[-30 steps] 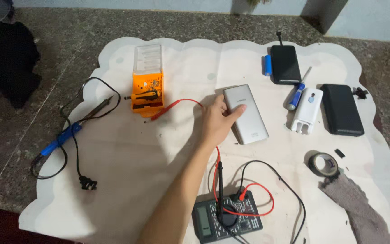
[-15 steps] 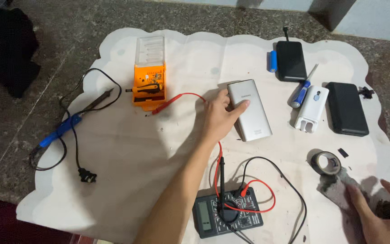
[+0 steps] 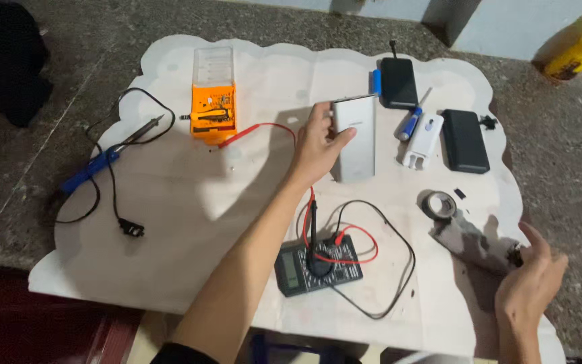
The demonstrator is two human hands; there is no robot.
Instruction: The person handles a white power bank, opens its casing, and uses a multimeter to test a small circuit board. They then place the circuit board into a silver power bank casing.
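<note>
Silver and flat, the rectangular metal power bank (image 3: pixel 356 137) lies near the middle of the scalloped white paper sheet (image 3: pixel 170 202), and the left hand (image 3: pixel 318 145) grips its left edge, thumb over the front. The right hand (image 3: pixel 530 283) rests half-curled, fingers loose, on the crumpled grey cloth (image 3: pixel 473 239) beside the black tape roll (image 3: pixel 437 204)

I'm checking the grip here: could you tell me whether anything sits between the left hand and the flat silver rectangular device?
Nothing visible does: the left hand already grips the flat silver rectangular device by its left edge.
</note>
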